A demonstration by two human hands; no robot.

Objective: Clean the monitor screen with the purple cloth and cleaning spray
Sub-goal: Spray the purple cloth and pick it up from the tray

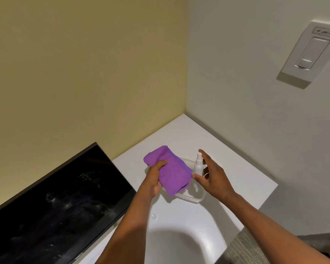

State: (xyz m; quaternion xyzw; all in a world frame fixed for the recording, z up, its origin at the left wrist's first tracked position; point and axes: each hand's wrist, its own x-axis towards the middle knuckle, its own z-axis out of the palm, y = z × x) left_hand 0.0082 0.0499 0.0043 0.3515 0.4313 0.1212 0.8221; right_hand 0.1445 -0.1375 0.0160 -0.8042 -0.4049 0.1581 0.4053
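Left grip [156,178] curled, right grip [211,176] spread.

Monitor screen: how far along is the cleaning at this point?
Early stage. Done: the left hand holds the folded purple cloth up off the clear tray. In hand: the right hand has open fingers around the white spray bottle, standing in the tray, not yet gripped. Left: spraying and wiping; the monitor screen shows smudges and streaks.

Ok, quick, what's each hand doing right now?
Left hand: grips the folded purple cloth.
Right hand: open, fingers spread around the white spray bottle, not yet gripping it.
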